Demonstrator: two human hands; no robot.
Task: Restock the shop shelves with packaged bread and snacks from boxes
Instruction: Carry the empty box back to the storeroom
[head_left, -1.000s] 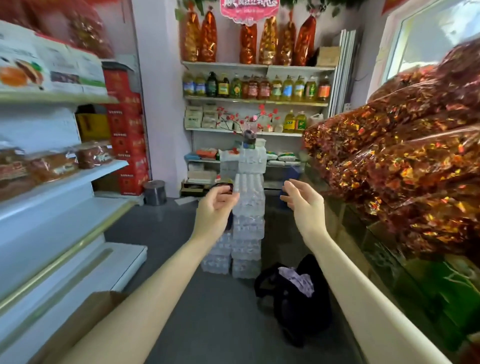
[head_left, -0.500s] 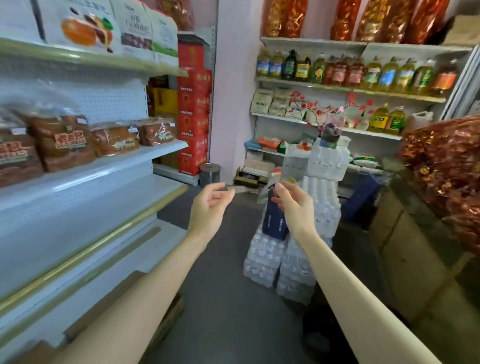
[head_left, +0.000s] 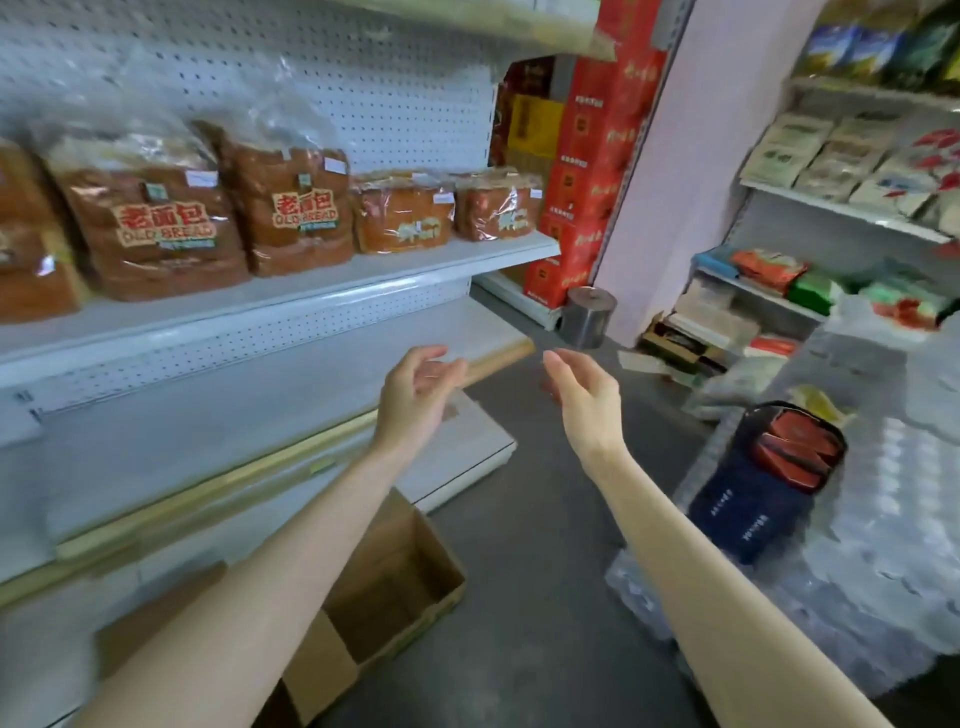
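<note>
Bagged brown bread loaves (head_left: 150, 223) stand in a row on a white shelf (head_left: 322, 283) at the left, with two smaller packs (head_left: 402, 218) toward its right end. The shelf below (head_left: 218, 415) shows bare white surface. An open cardboard box (head_left: 384, 587) sits on the floor under my left forearm; its inside looks empty. My left hand (head_left: 415, 395) and my right hand (head_left: 584, 397) are both held out in front of me, fingers loosely curved, holding nothing.
Stacked packs of water bottles (head_left: 857, 519) fill the right, with a dark blue packet (head_left: 769, 483) leaning on them. Red cartons (head_left: 587, 171) are piled by the pink wall. A metal bin (head_left: 587, 317) stands on the grey floor (head_left: 524, 545). Far shelves hold packets (head_left: 831, 156).
My view has swung left and down toward the bread shelf and the box. Both hands stay out in front and empty, now lower and wider apart.
</note>
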